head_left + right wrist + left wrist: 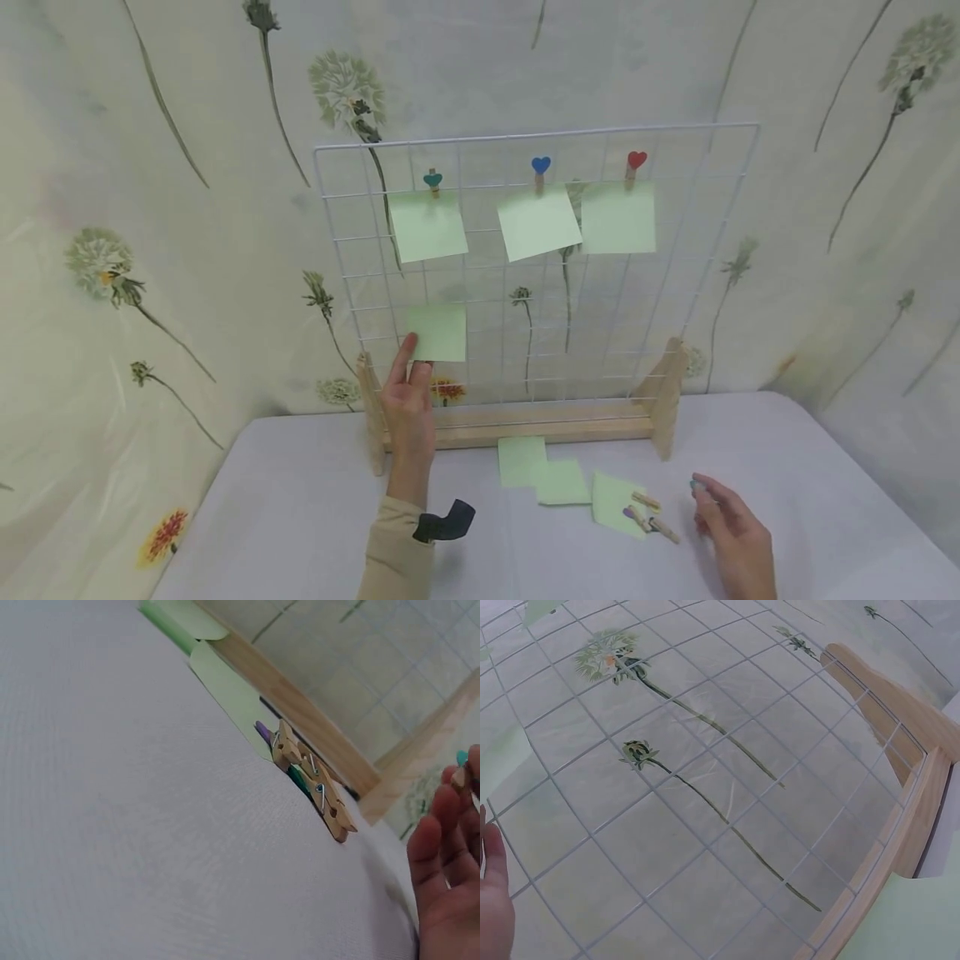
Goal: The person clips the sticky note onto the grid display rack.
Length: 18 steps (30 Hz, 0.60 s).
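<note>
The left hand (pixel 411 404) has a green note (pixel 444 333) by its lower left corner, one finger across the front and the others below the edge, apparently pinching it. This note is at the left of the white grid (pixel 487 268), under the left of three hung notes (pixel 429 227). Those hang from heart clips: teal (pixel 433 182) at left, blue (pixel 540 171) in the middle, red (pixel 633 165) at right; the middle note is tilted. The right hand (pixel 731 533), fingers bent, pinches a teal-tipped clip (pixel 460 771) above the near right of the bench (pixel 300 517). Just left of it, three loose clips (pixel 663 530) lie by the rightmost of three loose notes (pixel 564 483).
</note>
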Available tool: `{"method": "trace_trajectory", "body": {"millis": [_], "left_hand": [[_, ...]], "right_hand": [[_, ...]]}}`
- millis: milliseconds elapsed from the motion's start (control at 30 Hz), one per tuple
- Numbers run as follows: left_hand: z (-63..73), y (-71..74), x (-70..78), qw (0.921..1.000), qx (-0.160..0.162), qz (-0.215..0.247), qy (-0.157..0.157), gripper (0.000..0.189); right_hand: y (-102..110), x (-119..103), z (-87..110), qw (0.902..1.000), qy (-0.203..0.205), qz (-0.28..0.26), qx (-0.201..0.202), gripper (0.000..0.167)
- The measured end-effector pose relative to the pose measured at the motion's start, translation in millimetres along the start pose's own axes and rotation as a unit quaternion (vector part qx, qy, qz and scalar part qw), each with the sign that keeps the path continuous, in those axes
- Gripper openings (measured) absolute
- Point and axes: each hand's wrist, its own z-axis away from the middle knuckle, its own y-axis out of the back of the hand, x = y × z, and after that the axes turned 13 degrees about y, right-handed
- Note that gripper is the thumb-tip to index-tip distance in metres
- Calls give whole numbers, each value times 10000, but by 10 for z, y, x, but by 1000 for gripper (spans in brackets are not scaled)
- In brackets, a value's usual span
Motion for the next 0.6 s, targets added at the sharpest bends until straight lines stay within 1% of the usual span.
{"method": "trace_trajectory", "body": {"millis": [33,100,167,267,333,467,600], "left_hand": [[-3,-4,0,10000,2,44,25,48],[-8,-14,3,9999,21,135,56,48],[-2,-27,5,9998,36,184,63,48],[2,-38,5,9997,11,226,48,48],[7,-37,2,9998,10,188,45,48],[15,-35,5,9999,44,84,80,48],[20,-47,9,9999,48,3,108,48]], "right_hand": [[9,-1,-4,9997,-16,-247,-18,49],[32,-10,-13,9954,16,-963,-24,48],[52,-17,-11,9859,-1,-1671,-26,47],[60,-44,-10,9723,-173,-2331,-24,46],[56,-61,-6,9679,-296,-2495,-39,44],[55,-91,0,9612,-317,-2741,-7,42],[36,-120,-7,9619,-217,-2718,209,44]]}}
